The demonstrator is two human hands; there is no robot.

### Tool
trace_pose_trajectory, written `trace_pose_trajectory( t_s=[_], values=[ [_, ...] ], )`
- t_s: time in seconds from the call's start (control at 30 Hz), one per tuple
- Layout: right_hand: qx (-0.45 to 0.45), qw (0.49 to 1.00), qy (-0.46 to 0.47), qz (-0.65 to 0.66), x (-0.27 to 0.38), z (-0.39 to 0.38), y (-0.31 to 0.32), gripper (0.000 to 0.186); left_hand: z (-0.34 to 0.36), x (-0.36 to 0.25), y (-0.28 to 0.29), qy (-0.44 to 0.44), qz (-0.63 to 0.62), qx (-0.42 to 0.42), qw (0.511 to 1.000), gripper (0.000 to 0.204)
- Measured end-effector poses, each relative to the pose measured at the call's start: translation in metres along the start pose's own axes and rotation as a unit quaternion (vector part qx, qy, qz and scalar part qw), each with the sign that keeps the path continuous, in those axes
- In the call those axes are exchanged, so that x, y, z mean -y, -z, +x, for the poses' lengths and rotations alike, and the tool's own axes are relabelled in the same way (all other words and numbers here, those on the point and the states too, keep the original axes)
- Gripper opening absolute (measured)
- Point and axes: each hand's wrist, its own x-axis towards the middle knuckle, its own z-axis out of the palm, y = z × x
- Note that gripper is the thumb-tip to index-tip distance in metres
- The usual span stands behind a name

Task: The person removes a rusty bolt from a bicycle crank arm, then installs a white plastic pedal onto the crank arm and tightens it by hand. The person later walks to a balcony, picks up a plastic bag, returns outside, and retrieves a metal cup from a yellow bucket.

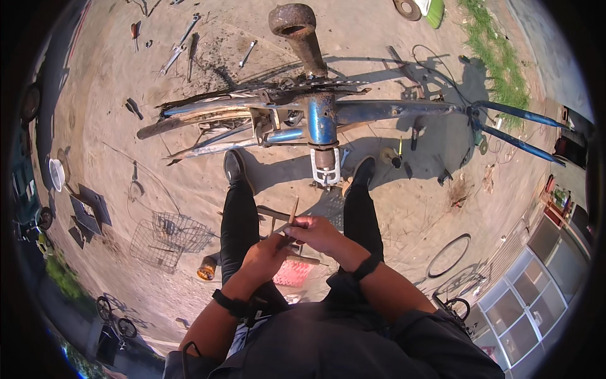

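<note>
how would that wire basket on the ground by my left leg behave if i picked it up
The wire basket would probably feel light for its size, since it is mostly open mesh with ground showing through. Its thin wires suggest it might flex a little if squeezed, and the gaps could snag on things.

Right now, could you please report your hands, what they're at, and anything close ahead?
Left hand and right hand together at thin brown piece; exact grip unclear. Blue bicycle frame ahead, apart from hands. White pedal on near side.
</note>
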Motion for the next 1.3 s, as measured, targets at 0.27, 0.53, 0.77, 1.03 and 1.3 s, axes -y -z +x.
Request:
trace_pose_trajectory(
  t_s=[0.27, 0.53, 0.77, 1.03, 1.3],
  values=[
    [0.003, 0.996, 0.053, 0.068, 0.001, 0.014, -0.012, 0.023, 0.0, 0.014, 0.011, 0.012, -0.081, -0.008, 0.997, 0.033],
    [-0.104, 0.993, 0.009, -0.046, -0.015, 0.017, -0.012, 0.035, 0.02, 0.008, 0.053, 0.006, -0.007, -0.005, 1.0, 0.028],
    [-0.092, 0.956, 0.0, -0.279, -0.121, 0.062, -0.009, 0.051, 0.066, 0.023, 0.068, -0.027, 0.049, -0.056, 0.997, 0.031],
    [-0.006, 0.921, 0.055, -0.386, -0.254, 0.124, 0.0, 0.063, 0.158, 0.065, 0.018, -0.011, 0.068, -0.14, 0.988, 0.033],
    [0.209, 0.894, -0.04, -0.395, -0.339, 0.159, -0.009, 0.047, 0.185, 0.043, -0.006, 0.03, -0.027, -0.08, 0.996, 0.023]
  ],
)
